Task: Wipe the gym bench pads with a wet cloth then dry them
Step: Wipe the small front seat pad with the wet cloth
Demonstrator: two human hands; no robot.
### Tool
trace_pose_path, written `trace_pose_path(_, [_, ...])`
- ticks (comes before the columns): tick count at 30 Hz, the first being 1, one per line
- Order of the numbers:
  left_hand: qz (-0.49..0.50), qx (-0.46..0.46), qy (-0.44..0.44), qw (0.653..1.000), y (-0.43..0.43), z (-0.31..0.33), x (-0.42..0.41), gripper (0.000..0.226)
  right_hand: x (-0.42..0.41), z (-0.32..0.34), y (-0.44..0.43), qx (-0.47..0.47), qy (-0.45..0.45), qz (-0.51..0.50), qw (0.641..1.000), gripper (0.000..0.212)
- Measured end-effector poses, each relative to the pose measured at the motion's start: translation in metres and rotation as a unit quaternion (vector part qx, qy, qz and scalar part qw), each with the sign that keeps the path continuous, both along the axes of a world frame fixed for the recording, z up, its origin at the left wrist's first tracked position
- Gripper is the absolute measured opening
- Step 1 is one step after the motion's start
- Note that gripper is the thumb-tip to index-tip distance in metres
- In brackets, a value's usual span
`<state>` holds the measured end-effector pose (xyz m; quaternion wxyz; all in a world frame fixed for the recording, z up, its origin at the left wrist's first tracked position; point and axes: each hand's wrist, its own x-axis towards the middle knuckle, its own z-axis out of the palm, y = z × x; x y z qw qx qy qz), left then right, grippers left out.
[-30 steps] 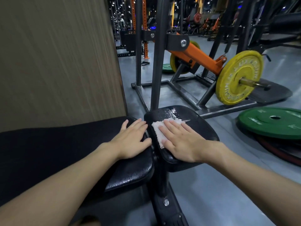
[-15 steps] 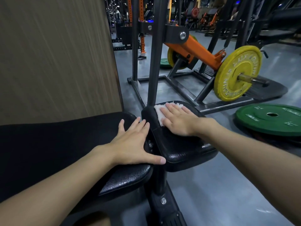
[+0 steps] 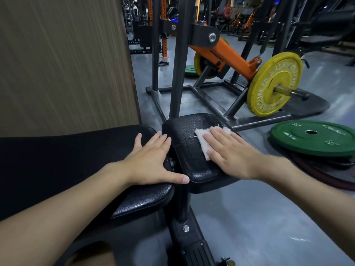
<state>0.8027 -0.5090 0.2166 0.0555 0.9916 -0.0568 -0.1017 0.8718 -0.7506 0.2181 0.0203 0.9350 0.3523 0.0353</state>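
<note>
A black bench has a long back pad [image 3: 80, 160] on the left and a small seat pad [image 3: 184, 135] ahead of it. The seat pad glistens with water drops near its far edge. My right hand [image 3: 230, 152] lies flat on a white cloth [image 3: 201, 139], pressing it onto the right half of the seat pad; most of the cloth is hidden under my palm. My left hand [image 3: 151, 162] rests flat with fingers spread on the end of the back pad, thumb reaching across the gap between the pads.
A wood-grain panel [image 3: 63, 64] rises on the left. A dark steel upright [image 3: 180, 60] stands just behind the seat pad, with an orange lever arm [image 3: 230, 56] carrying a yellow plate [image 3: 274, 83]. A green plate [image 3: 311, 137] lies on the grey floor at right.
My right hand has slid the cloth from the seat pad's far left corner toward its right side. The left hand stays on the back pad.
</note>
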Motion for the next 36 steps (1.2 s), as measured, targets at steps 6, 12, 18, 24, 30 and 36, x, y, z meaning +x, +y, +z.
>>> trace_pose_path(6, [-0.004,0.01,0.003,1.0,-0.001,0.001,0.001,0.144,-0.012,0.009,-0.018,-0.021,0.053,-0.028,0.998,0.054])
trace_pose_path(12, [-0.008,0.005,0.004,1.0,-0.001,0.001,0.002,0.141,0.075,-0.001,0.019,0.044,0.114,-0.08,0.989,0.062])
trace_pose_path(18, [-0.007,-0.003,0.0,1.0,0.002,-0.003,0.003,0.143,0.116,0.005,0.07,0.037,0.145,-0.179,0.972,0.056])
trace_pose_path(24, [-0.007,-0.014,-0.009,1.0,0.001,-0.003,0.002,0.141,0.078,0.003,0.126,0.002,0.098,-0.029,0.995,0.057])
trace_pose_path(30, [-0.003,-0.017,-0.011,1.0,0.002,-0.003,0.001,0.141,0.093,-0.002,0.077,-0.003,0.098,-0.047,0.994,0.058])
trace_pose_path(36, [-0.003,-0.022,-0.011,1.0,0.001,-0.002,0.0,0.141,0.112,-0.002,0.037,0.019,0.125,-0.167,0.978,0.061])
